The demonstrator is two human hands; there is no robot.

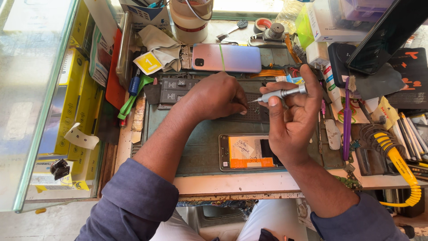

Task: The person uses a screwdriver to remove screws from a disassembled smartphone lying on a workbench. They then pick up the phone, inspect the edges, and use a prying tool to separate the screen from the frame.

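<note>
My right hand (292, 111) holds a small silver screwdriver (281, 93) with its tip pointing left toward my left hand (214, 96). My left hand rests palm down on the grey-green work mat (196, 147), its fingertips curled near the screwdriver tip; whether they pinch a tiny part is hidden. Just in front of both hands lies an opened phone (247, 151) showing an orange-and-white battery. A pink-to-blue phone back cover (227, 58) lies beyond my left hand.
Glass display case (35, 89) with yellow boxes at left. Green and blue tools (131, 96), a cloth (162, 44) and a tape roll (189, 20) at the back. A purple brush (347, 120), yellow coiled cable (401, 165) and dark tablet (388, 31) crowd the right.
</note>
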